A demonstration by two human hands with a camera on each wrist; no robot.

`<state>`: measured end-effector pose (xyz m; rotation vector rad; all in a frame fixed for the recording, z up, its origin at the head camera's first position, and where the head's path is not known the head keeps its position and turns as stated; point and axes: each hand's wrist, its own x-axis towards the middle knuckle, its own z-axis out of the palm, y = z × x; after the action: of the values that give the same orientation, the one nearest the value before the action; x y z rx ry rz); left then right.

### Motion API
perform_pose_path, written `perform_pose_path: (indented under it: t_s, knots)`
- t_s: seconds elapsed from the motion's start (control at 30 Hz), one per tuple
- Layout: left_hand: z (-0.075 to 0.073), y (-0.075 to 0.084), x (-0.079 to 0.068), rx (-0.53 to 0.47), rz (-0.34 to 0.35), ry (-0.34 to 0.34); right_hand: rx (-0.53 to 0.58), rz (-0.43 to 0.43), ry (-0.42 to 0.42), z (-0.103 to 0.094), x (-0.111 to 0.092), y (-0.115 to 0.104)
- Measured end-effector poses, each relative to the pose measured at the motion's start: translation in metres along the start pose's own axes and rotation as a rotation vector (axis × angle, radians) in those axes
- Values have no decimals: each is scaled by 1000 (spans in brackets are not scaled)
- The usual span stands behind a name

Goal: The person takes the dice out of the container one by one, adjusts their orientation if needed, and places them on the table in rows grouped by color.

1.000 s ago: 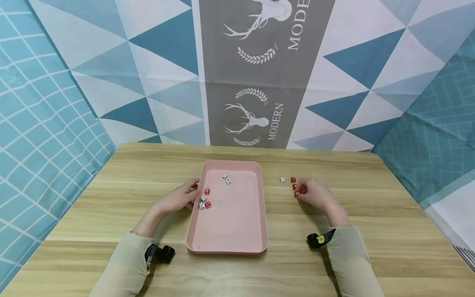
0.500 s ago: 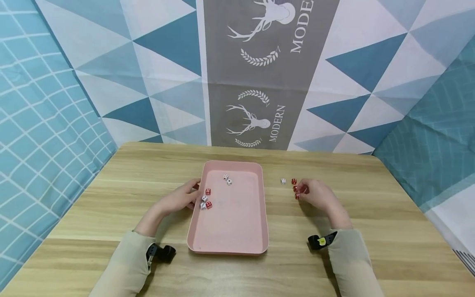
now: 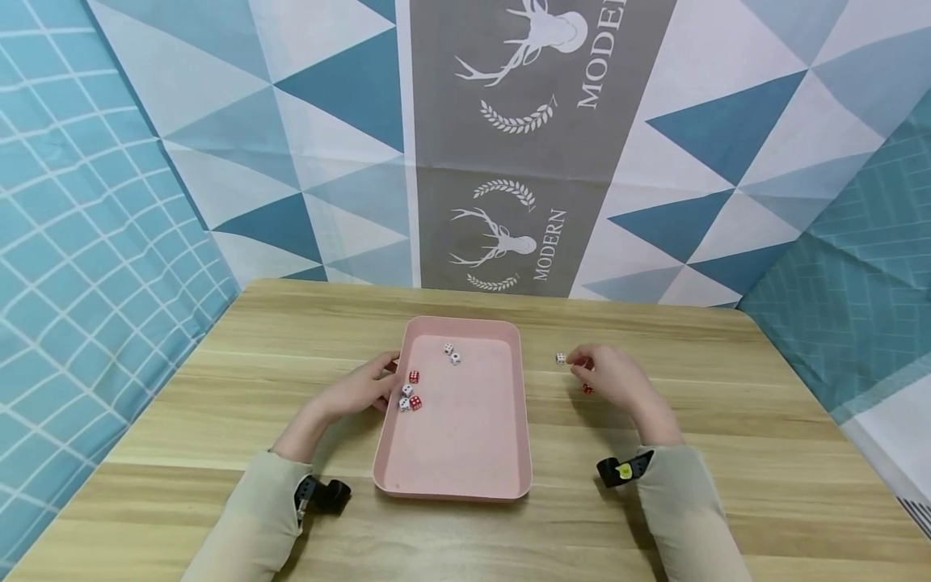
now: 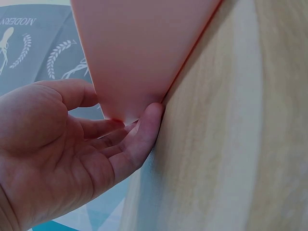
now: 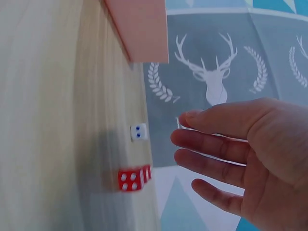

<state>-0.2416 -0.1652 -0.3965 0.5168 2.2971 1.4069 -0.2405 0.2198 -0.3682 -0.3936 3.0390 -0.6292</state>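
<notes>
In the head view, my left hand [image 3: 356, 390] grips the left rim of a pink tray [image 3: 465, 453]. The left wrist view shows its thumb on the rim and the other fingers curled against the outer wall. Inside the tray lie several dice, among them a red die [image 3: 414, 377] and a white die [image 3: 455, 358]. My right hand [image 3: 611, 376] hovers right of the tray, fingertips close to a loose white die [image 3: 561, 359]. A red die [image 3: 587, 389] sits under its palm side. In the right wrist view, the fingers are loosely extended with nothing between them, beside red dice [image 5: 130, 179].
The wooden table [image 3: 305, 323] carries everything. A patterned cloth backdrop [image 3: 487, 145] with deer heads and triangles rises behind its far edge. Black wrist cameras are strapped near both sleeves [image 3: 684, 493].
My right hand has come away from the nearest red die and shifted up and left toward the loose white die. The left hand keeps its hold on the tray. The head view has shifted slightly.
</notes>
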Motion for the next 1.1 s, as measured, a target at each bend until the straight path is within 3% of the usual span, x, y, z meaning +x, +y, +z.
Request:
perform_pose_path:
  t_s: [0.37, 0.73, 1.1]
  knots:
    - [1, 1, 3, 3, 14, -4, -19, -76, 11, -7, 16, -24]
    - [3, -4, 4, 6, 3, 6, -132, -165, 59, -11, 41, -57]
    - [1, -3, 0, 2, 15, -8, -106, -168, 45, 3, 62, -95]
